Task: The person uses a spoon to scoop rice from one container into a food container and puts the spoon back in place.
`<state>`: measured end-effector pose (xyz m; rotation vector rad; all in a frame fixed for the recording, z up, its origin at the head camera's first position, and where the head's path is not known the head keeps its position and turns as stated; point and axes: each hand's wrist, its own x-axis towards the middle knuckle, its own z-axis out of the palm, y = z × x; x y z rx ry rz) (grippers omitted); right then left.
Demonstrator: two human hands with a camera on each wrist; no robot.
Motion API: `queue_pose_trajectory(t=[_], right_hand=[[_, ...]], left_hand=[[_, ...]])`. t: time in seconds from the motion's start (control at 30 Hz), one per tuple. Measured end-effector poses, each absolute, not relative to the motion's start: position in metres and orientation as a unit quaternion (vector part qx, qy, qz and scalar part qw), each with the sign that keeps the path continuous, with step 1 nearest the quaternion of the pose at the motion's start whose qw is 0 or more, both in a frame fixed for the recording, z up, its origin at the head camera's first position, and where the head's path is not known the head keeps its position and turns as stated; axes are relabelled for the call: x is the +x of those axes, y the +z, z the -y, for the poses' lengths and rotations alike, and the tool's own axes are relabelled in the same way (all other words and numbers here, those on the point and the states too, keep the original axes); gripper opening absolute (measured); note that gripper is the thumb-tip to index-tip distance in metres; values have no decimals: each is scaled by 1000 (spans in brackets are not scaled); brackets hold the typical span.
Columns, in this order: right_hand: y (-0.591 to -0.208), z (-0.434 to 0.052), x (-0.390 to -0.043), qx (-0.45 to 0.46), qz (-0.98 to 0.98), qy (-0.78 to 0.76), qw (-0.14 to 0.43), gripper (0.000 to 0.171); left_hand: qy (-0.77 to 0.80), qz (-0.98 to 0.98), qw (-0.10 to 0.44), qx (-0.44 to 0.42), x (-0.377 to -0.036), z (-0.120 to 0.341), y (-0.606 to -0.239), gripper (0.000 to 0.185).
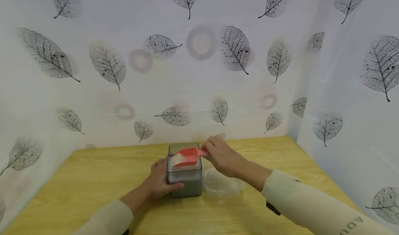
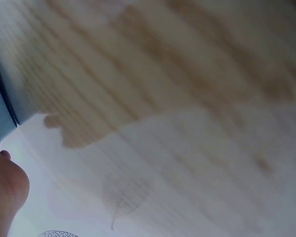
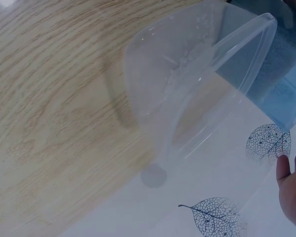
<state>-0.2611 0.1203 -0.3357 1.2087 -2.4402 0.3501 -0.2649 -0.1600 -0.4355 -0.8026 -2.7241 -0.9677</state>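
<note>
Light wooden table with pale oak grain, boxed in at the back and both sides by white sheets printed with grey skeleton leaves. Near the middle, standing upright straight on the wood: a square grey translucent plastic container, partly filled with white grains. Just beside it, on its right and about touching it: a shallow clear plastic bowl, a thin layer of white grains in the bottom, also flat on the tabletop. Seen again from the right wrist: same clear bowl against the grey box.

Clear bowl crowds the container's right.
</note>
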Motion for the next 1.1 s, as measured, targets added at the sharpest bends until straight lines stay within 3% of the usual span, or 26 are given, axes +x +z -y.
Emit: queue_pose_trajectory(t=[0.5,1.1], right_hand=[[-321,-152,-271,428,856,155,246,16],[-333,-207,-266,385,877,156,240,8]], left_hand=[[-325,905,67,-267,-267,161,-435,105],[-330,903,68,-267,-262,160,-434,105]])
